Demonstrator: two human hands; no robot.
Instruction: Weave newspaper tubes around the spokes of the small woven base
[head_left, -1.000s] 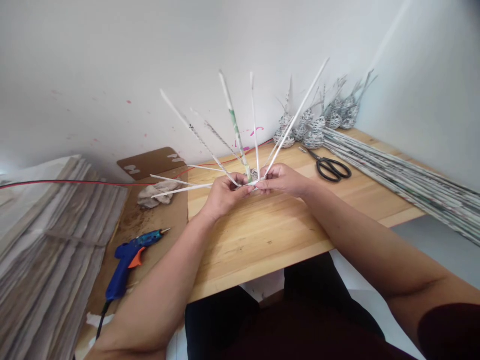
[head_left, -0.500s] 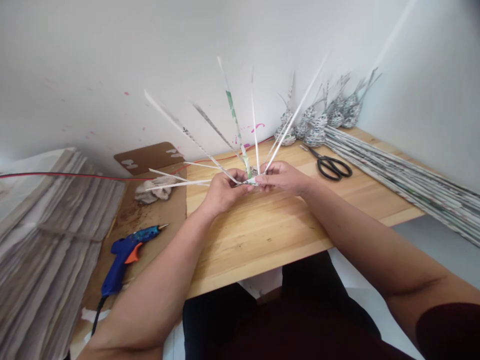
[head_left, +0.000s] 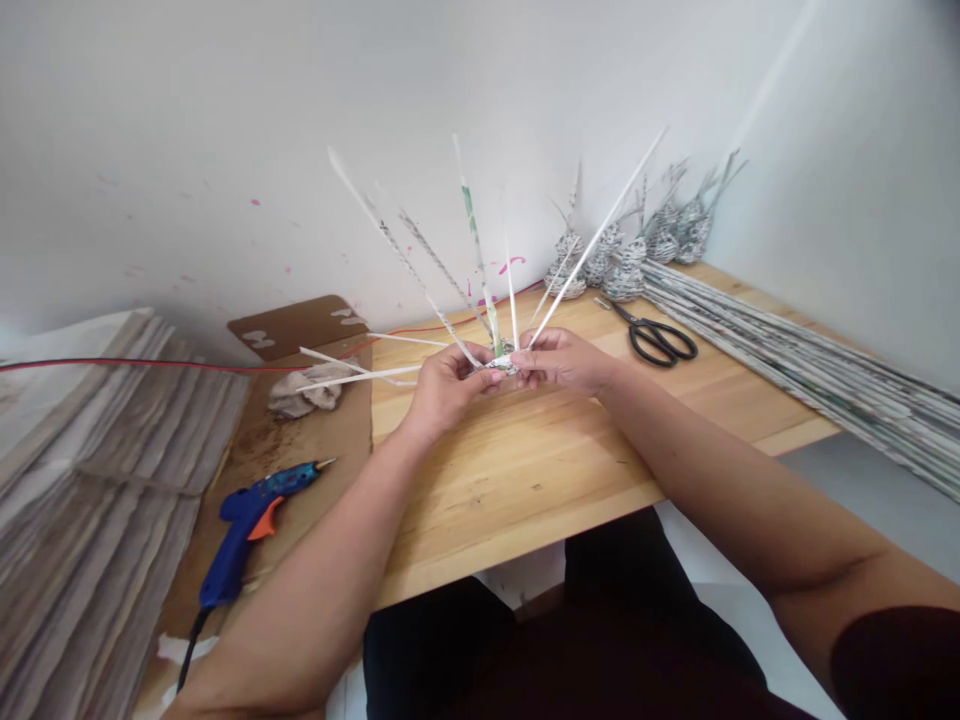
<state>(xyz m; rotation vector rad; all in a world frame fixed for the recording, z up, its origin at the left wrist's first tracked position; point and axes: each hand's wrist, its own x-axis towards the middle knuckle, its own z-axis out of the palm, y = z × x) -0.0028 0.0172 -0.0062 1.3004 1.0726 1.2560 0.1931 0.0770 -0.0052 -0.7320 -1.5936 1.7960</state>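
A small woven base with paper sticks fanning up and out of it is over the middle of the table; whether it touches the wood I cannot tell. The left hand pinches the base between thumb and fingers, and the right hand grips it from the other side. Toward the table's right lie scissors and a bundle of rods, with woven bulbs at its back. On the table's left are cardboard, a rag, a glue gun and, farthest left, stacked paper.
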